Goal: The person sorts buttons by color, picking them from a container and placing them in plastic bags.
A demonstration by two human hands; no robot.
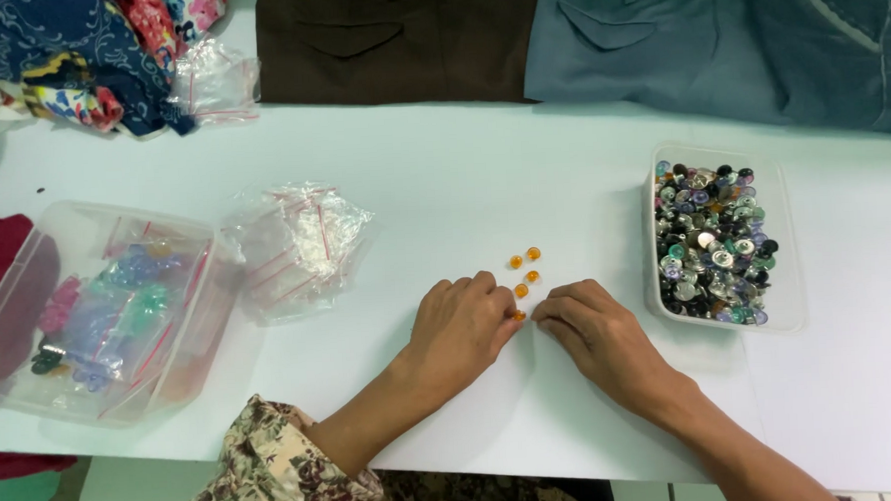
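Both hands rest palm down on the white table [482, 169], fingertips almost meeting. Several small round orange buttons [525, 268] lie in a loose cluster just beyond the fingertips. My left hand [461, 327] touches one orange button at its fingertips, and my right hand [594, 326] has its fingers curled next to the same button. To the right of my right hand stands a clear rectangular tub [786, 306] filled with mixed metallic and coloured buttons [714, 242].
A clear box [31, 399] at the left holds small bags of coloured buttons. A heap of empty zip bags [297, 242] lies beside it. Brown [396, 42] and blue garments [717, 38] and patterned cloth [67, 57] lie along the far edge.
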